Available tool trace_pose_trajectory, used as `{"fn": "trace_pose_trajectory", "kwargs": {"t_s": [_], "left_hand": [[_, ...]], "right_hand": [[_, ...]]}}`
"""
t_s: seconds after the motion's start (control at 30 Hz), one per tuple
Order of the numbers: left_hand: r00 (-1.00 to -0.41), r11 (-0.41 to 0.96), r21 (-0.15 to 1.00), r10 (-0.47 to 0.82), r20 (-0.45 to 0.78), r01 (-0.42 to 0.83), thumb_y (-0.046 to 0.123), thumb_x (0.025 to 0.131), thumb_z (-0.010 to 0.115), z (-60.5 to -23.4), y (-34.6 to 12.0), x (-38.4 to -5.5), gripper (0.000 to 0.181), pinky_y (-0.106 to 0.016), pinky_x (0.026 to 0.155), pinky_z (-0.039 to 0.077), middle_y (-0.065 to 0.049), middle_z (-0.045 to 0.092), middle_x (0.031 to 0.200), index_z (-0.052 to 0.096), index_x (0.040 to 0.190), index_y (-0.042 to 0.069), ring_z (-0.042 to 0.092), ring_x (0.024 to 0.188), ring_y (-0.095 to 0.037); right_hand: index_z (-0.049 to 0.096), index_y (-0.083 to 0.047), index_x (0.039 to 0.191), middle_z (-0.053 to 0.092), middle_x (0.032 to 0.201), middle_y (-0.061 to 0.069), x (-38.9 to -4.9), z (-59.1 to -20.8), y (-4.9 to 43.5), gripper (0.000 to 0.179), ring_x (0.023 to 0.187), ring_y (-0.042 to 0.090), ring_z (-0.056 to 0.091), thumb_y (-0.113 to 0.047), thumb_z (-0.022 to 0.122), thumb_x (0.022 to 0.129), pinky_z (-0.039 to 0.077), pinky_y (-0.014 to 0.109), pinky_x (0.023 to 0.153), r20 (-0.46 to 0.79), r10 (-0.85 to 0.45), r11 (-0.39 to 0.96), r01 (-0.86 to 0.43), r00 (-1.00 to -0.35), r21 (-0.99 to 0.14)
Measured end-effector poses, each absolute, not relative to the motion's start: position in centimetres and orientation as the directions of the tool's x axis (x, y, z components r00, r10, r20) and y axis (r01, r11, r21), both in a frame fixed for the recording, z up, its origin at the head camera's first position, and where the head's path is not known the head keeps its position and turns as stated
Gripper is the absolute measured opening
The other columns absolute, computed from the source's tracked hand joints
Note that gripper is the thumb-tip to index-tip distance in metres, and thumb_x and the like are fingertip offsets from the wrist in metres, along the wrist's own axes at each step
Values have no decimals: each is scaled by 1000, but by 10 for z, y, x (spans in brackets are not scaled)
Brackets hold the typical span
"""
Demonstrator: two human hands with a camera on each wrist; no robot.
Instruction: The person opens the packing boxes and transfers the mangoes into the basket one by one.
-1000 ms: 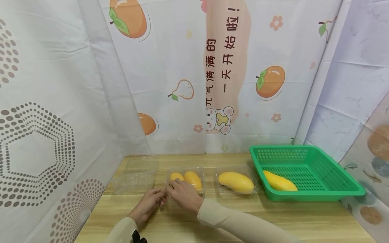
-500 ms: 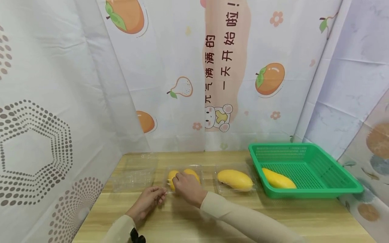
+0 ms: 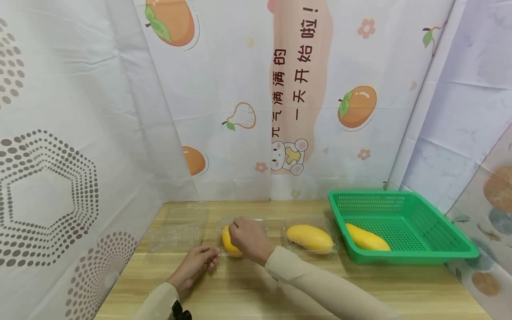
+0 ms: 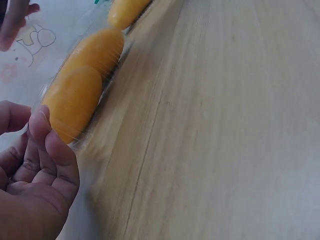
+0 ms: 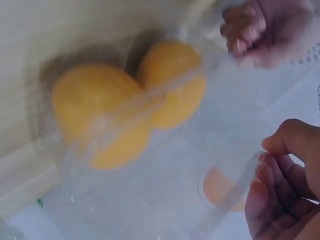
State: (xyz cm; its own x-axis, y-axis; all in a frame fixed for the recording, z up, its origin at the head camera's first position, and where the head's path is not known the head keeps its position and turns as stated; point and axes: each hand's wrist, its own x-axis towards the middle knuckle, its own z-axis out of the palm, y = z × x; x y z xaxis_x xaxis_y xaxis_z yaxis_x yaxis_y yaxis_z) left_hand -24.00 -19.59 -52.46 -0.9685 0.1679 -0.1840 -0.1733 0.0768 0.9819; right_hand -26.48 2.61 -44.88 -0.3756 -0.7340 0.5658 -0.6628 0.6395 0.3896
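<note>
A clear plastic clamshell box (image 3: 262, 219) with two yellow mangoes (image 5: 95, 105) inside lies at mid-table. My left hand (image 3: 196, 264) pinches the box's near left corner between thumb and fingertips, its other fingers curled, as the left wrist view (image 4: 37, 165) shows. Over the box is my right hand (image 3: 248, 240), which pinches the edge of the clear lid (image 5: 227, 197), raised above the mangoes. From the head, the right hand hides one mango and most of the lid.
Left of it stands another clear clamshell box (image 3: 176, 238) with its lid up. A third clear box on the right holds one large mango (image 3: 310, 238). Beyond it, a green basket (image 3: 412, 255) contains another mango (image 3: 366, 238). Curtains stand behind and at both sides.
My right hand has moved from the box's near left corner rightward and slightly up, uncovering the left mango and covering the right one. My left hand stays at the corner.
</note>
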Motion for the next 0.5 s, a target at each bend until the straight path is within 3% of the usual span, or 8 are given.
{"fn": "trace_pose_trajectory", "kwargs": {"t_s": [0.3, 0.5], "left_hand": [[-972, 93, 979, 136, -193, -181, 24, 105, 61, -525, -193, -240, 32, -26, 66, 50, -8, 66, 89, 68, 106, -8, 57, 76, -14], [-973, 71, 980, 120, -195, -188, 22, 104, 63, -527, -193, -240, 32, -26, 66, 51, -8, 67, 90, 68, 108, -9, 57, 76, -14]], "right_hand": [[73, -15, 87, 64, 83, -2, -275, -440, 42, 9, 75, 12, 59, -18, 80, 91, 51, 21, 66, 661, -661, 646, -718, -355, 260], [69, -13, 89, 60, 87, -1, -283, -432, 60, 14, 82, 15, 57, -16, 83, 89, 51, 26, 74, 666, -622, 638, -760, -412, 126]]}}
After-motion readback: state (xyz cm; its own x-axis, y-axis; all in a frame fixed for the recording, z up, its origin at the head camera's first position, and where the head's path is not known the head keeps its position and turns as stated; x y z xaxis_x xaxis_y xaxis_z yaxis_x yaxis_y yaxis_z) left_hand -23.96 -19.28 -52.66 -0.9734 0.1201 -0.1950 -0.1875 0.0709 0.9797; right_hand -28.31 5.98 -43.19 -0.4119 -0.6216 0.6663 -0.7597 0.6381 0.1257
